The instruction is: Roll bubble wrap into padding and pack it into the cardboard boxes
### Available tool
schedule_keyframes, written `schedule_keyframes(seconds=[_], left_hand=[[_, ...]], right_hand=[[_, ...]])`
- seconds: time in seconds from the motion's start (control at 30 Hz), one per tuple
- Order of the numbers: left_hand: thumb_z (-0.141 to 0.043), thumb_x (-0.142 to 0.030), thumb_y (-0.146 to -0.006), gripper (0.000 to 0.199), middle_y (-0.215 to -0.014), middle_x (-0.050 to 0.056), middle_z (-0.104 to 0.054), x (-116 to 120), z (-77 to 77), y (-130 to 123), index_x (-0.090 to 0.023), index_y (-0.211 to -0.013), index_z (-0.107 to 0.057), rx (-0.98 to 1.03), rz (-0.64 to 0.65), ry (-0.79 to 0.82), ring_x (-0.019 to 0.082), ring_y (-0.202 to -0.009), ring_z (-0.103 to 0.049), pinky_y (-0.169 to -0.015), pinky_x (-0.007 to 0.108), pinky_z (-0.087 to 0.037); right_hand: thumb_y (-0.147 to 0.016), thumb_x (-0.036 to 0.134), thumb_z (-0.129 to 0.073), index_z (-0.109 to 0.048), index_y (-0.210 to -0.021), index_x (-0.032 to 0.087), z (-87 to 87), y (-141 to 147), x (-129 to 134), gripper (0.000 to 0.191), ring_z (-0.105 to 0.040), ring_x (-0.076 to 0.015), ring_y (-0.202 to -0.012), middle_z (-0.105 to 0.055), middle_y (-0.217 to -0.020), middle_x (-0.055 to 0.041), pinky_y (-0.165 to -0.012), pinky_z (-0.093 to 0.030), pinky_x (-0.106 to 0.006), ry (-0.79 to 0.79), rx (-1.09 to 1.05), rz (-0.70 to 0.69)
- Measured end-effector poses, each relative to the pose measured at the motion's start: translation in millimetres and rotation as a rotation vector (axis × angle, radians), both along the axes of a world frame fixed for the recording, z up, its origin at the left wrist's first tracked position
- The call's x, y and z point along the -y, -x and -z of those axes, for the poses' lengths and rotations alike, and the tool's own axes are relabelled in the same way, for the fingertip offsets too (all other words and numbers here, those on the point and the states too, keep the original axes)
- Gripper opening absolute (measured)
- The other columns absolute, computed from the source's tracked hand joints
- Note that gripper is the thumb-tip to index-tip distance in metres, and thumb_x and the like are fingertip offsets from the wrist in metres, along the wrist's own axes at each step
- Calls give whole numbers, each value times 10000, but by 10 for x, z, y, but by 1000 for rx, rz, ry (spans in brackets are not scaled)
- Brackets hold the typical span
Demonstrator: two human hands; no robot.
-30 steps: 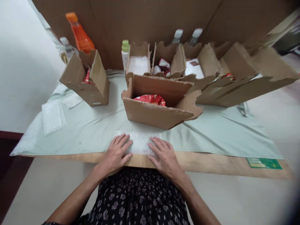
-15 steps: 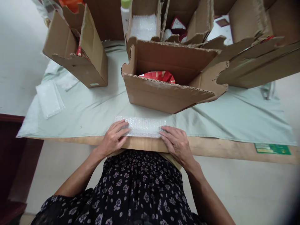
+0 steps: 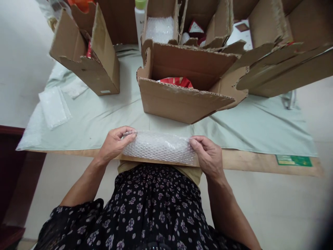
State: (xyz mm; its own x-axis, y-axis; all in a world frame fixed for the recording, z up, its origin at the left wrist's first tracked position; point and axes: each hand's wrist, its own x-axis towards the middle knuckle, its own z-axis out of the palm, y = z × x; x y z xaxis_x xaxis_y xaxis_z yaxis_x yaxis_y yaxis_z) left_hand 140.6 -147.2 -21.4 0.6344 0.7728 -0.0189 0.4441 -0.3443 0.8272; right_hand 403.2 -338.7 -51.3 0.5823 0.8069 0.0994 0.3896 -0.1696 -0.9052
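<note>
A strip of clear bubble wrap (image 3: pixel 160 147) stretches between my hands at the table's front edge. Its left upper corner is pinched between the thumb and fingers of my left hand (image 3: pixel 116 143). At the other end, my right hand (image 3: pixel 208 153) grips the upper right corner the same way. The wrap's near side hangs tilted toward me, over the wooden edge. Just beyond it stands an open cardboard box (image 3: pixel 169 104) with a red and gold packet (image 3: pixel 178 82) inside.
A narrow cardboard box (image 3: pixel 104 74) stands at the left, near a flat bubble wrap piece (image 3: pixel 54 107). Further boxes line the back, one holding bubble wrap (image 3: pixel 160 28). A white bottle with a green cap (image 3: pixel 139 19) is among them. A green card (image 3: pixel 293 160) lies at the right edge.
My hands have gone from resting flat on the bubble wrap to pinching its upper corners. They have moved further apart, and the wrap is now lifted and tilted toward me.
</note>
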Motion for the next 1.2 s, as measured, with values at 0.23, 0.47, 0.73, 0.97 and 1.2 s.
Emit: schedule_keyframes(seconds=[0.23, 0.47, 0.73, 0.97, 1.2], left_hand=[[-611, -283, -929, 406, -1272, 157, -690, 72, 259, -193, -151, -1311, -651, -122, -115, -487, 299, -1202, -640, -1040, 473, -550], [-605, -224, -959, 282, -1406, 137, -655, 335, 451, -240, -206, -1222, -704, -241, 399, -513, 346, -1396, -534, -1158, 552, -457], [-595, -277, -920, 329, -1373, 161, -642, 59, 533, -35, -179, -1219, -690, -295, -14, -516, 382, -1402, -495, -1178, 590, -410], [-588, -203, -840, 92, -1257, 139, -714, 102, 524, -133, -202, -886, -668, -257, -15, -419, 345, -1268, -607, -1084, 516, -498], [-553, -184, -874, 249, -1007, 56, -777, -320, 124, -229, -203, -1081, -689, -256, -39, -401, 227, -895, -709, -849, 357, -552]], right_hand=[[-1013, 397, -561, -674, -1287, 209, 206, 12, -23, 351, -644, -304, -1235, -683, -1359, -150, -1005, -529, -506, -2, 545, 110], [-1029, 291, -538, -709, -1280, 248, 324, 236, 53, 306, -579, -311, -1352, -684, -1417, -92, -1054, -441, -495, 155, 753, -368], [-1050, 303, -485, -700, -1211, 189, 306, -203, 110, 292, -631, -281, -1242, -737, -1289, -116, -1006, -455, -434, 129, 811, -70], [-993, 290, -535, -695, -924, 184, 316, -27, -111, 204, -674, -317, -1133, -750, -1216, -143, -924, -502, -454, 183, 691, -184], [-979, 314, -555, -558, -1457, 208, 65, 414, 123, 489, -662, -153, -680, -718, -873, -21, -684, -542, -293, 191, -40, -286]])
